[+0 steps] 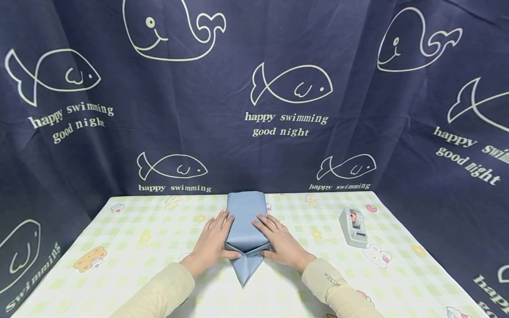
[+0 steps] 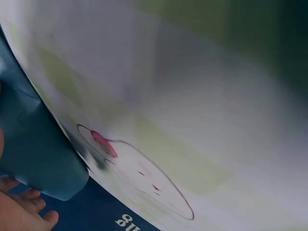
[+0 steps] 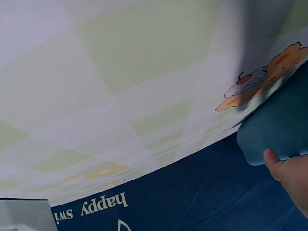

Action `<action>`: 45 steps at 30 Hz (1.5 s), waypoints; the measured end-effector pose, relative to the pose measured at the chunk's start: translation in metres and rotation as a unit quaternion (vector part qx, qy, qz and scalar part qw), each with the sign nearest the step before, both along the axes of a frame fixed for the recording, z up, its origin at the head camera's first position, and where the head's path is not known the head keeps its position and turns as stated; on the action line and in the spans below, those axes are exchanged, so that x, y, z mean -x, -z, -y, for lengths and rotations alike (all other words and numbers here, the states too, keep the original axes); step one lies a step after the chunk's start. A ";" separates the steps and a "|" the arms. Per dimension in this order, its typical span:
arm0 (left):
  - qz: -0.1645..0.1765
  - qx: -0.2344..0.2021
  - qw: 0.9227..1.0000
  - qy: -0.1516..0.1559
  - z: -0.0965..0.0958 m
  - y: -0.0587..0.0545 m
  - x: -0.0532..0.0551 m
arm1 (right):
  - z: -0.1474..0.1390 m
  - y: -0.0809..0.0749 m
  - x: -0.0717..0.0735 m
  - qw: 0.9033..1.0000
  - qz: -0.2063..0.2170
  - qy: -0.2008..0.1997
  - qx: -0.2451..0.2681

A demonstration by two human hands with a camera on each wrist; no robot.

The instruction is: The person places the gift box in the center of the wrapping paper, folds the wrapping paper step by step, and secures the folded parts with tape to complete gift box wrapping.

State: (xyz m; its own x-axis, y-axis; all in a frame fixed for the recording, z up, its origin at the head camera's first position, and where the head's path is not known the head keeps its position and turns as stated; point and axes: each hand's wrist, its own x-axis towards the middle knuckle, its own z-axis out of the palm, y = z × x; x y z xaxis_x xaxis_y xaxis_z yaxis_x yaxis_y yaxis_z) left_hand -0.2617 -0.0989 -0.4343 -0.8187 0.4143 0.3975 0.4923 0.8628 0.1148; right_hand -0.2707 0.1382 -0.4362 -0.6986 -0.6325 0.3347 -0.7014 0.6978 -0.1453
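Observation:
A box-shaped package [image 1: 247, 221] wrapped in smooth blue paper lies on the table, its long side pointing away from me. At its near end the paper is folded in from both sides into a pointed triangular flap [image 1: 246, 267]. My left hand [image 1: 212, 240] grips the package's left near part, fingers on the top edge and thumb at the end fold. Mirroring it, my right hand [image 1: 283, 240] holds the right side, its thumb beside the flap. Each wrist view catches only part of the blue package [image 3: 281, 120] with some fingers on it.
To the right stands a grey tape dispenser [image 1: 354, 227] with a reddish core. A checked green and white cloth with cartoon prints covers the table [image 1: 131, 265]. Dark blue curtains [image 1: 230, 154] with whale and fish drawings hang behind and on both sides.

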 end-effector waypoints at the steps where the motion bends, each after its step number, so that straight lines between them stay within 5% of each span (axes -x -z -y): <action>1: 0.000 0.002 1.000 0.001 0.001 0.000 0.000 | 0.000 0.000 0.000 1.000 -0.002 -0.001 0.000; 21: -0.008 -0.012 0.999 -0.029 -0.008 0.007 0.000 | 0.001 -0.002 -0.002 1.000 0.020 -0.008 0.019; 27: 0.003 -0.021 1.000 -0.007 -0.002 0.008 0.001 | -0.001 -0.001 -0.001 0.999 0.030 -0.002 0.017; 34: 0.064 -0.072 0.995 0.027 0.007 0.005 0.003 | -0.001 0.000 0.000 0.999 0.034 -0.002 0.019; 45: 0.053 -0.083 0.995 0.004 0.004 0.005 0.005 | 0.000 0.000 -0.001 0.999 0.033 0.005 0.022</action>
State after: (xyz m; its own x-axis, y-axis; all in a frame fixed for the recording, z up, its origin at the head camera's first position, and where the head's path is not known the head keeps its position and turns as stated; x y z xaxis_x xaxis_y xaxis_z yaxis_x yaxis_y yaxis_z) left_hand -0.2668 -0.1028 -0.4395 -0.8571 0.3567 0.3716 0.4760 0.8241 0.3069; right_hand -0.2695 0.1381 -0.4358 -0.7259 -0.6113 0.3151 -0.6825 0.6968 -0.2206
